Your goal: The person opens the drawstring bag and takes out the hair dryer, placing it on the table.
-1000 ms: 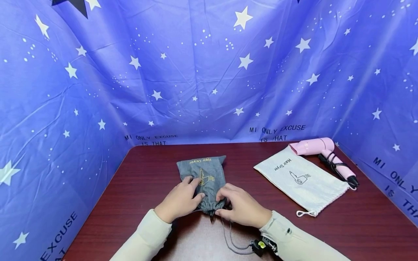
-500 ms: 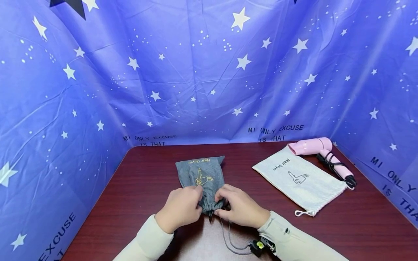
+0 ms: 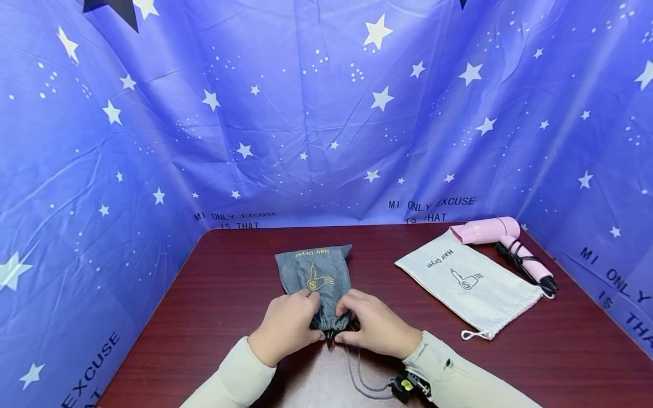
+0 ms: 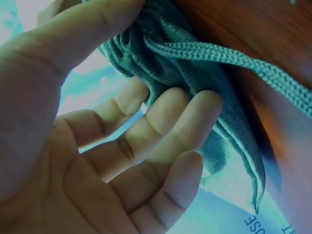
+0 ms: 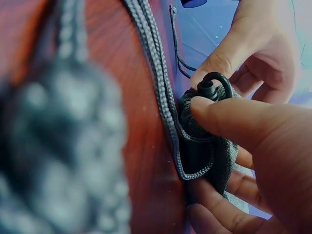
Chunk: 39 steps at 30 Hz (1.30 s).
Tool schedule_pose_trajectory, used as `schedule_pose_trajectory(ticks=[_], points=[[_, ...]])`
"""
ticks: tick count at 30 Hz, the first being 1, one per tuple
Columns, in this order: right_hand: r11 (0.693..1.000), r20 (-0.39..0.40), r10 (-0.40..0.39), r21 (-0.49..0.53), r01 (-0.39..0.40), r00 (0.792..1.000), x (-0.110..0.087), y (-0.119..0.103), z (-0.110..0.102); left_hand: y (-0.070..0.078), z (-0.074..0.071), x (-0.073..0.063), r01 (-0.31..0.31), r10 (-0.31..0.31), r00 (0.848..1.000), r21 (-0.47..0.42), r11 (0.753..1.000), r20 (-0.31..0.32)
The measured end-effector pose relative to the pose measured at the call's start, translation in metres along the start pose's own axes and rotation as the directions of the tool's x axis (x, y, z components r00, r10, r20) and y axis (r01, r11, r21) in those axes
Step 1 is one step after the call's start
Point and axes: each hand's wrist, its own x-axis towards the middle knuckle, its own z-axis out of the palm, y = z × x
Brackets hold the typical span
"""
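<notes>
Centrally on the dark red table (image 3: 214, 277), nearest the person, lies a gray drawstring bag (image 3: 326, 303), its gathered mouth toward the wearer and its printed "Hair Dryer" upside down. A small black loop (image 5: 225, 80) pokes out of that mouth, clear in the right wrist view but only a dark speck from the head. What fills the bag is hidden by the cloth.

The left hand (image 3: 288, 320) grips the gathered mouth, thumb against the opening; in the left wrist view the thumb's tip is lost at the top among the folds. The right hand (image 3: 377, 326) pinches the other side of the mouth, thumb by the loop, some fingers partly hidden behind the fabric. Gray cords (image 3: 352, 368) trail from beneath the right hand toward its cuff, where a strapped-on black device (image 3: 403, 387) covers their far end. A large blurred shape fills the left of the right wrist view, too soft to name.

Well apart, toward the right, a white drawstring bag (image 3: 466, 286) lies flat. A pink hair dryer (image 3: 490, 229) sits along its far right side, a black cord (image 3: 517, 255) wound about the handle. Behind hangs a blue star-printed cloth (image 3: 306, 107), cut off at the top; folds break up its lettering.
</notes>
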Motion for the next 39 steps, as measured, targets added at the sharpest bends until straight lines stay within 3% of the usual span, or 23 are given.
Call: schedule_pose_trajectory(ticks=[7, 13, 24, 30, 39], points=[[0.999, -0.034, -0.03, 0.034, 0.031, 0.999, 0.001, -0.002, -0.001, 0.001, 0.002, 0.0, -0.025, 0.024, 0.999, -0.025, 0.999, -0.033], [0.997, -0.106, -0.047, 0.048, 0.052, 0.993, 0.004, -0.004, -0.005, 0.0, -0.006, -0.001, -0.019, 0.017, 0.999, -0.072, 0.997, -0.03], [0.994, -0.186, -0.027, 0.103, 0.047, 0.982, 0.008, -0.01, -0.026, 0.002, -0.022, -0.001, -0.012, -0.01, 0.99, -0.157, 0.988, -0.14], [0.989, -0.257, -0.06, 0.118, 0.093, 0.965, 0.011, -0.018, -0.039, 0.005, -0.026, 0.0, -0.016, -0.031, 0.958, -0.162, 0.987, -0.284], [0.99, -0.329, -0.016, 0.13, 0.062, 0.944, 0.01, -0.034, -0.056, 0.013, -0.033, 0.004, -0.021, -0.055, 0.884, -0.156, 0.987, -0.463]])
